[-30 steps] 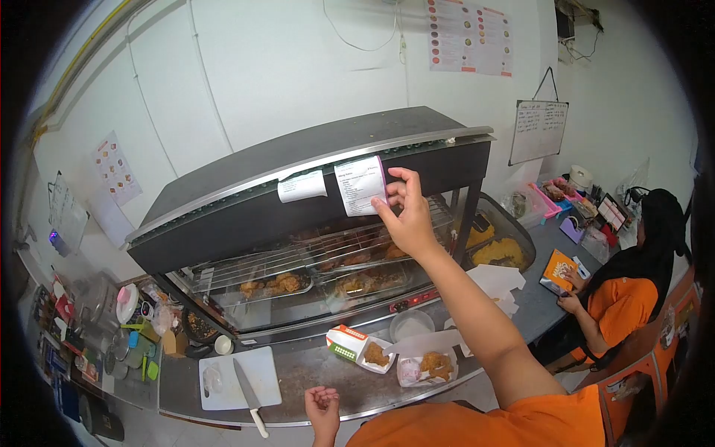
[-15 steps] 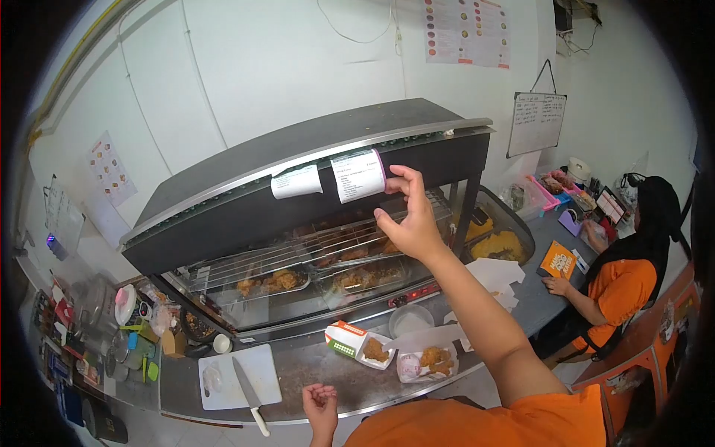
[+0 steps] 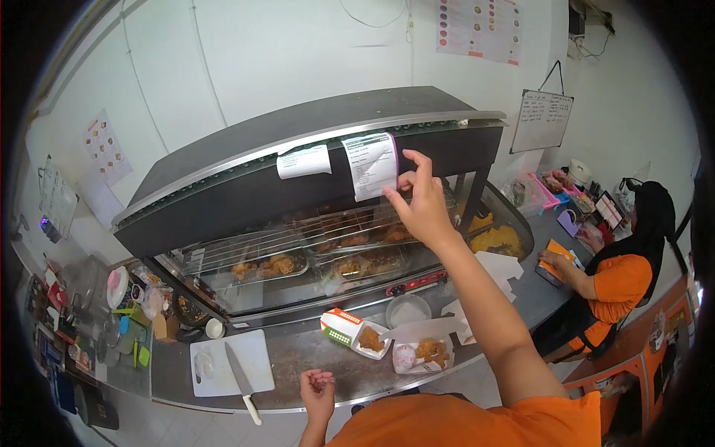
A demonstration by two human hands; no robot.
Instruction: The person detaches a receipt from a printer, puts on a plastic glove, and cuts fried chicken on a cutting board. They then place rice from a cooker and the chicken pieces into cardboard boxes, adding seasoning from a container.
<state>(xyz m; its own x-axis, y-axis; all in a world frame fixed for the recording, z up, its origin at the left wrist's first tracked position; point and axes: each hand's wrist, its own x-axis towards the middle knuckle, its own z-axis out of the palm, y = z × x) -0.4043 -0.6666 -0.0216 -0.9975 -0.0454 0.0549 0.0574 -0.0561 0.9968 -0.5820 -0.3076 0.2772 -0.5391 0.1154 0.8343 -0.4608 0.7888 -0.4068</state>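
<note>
My right hand (image 3: 426, 203) is raised at the front of the food warmer (image 3: 246, 201). Its thumb and a finger pinch the lower right edge of a printed receipt (image 3: 370, 165) that hangs from the warmer's top rail. To the left hangs a second, shorter receipt (image 3: 304, 162). My left hand (image 3: 318, 391) is low over the counter's front edge, fingers curled in and nothing visible in them. Closest to it are a knife (image 3: 240, 370) and a white cutting board (image 3: 261, 357). Right of that hand stand an open carton with fried chicken (image 3: 370, 339) and another chicken box (image 3: 432, 352).
Trays of fried chicken (image 3: 275, 266) sit inside the warmer. A round clear bowl (image 3: 408, 310) stands behind the boxes. At right, a co-worker in an orange shirt (image 3: 624, 287) handles an orange box (image 3: 558, 261). Containers (image 3: 123, 335) crowd the left counter.
My right thumb and finger have closed on the receipt's edge, and the receipt hangs flatter, showing more print. The co-worker's hand has moved onto the orange box, which is now tilted. The view shifted slightly.
</note>
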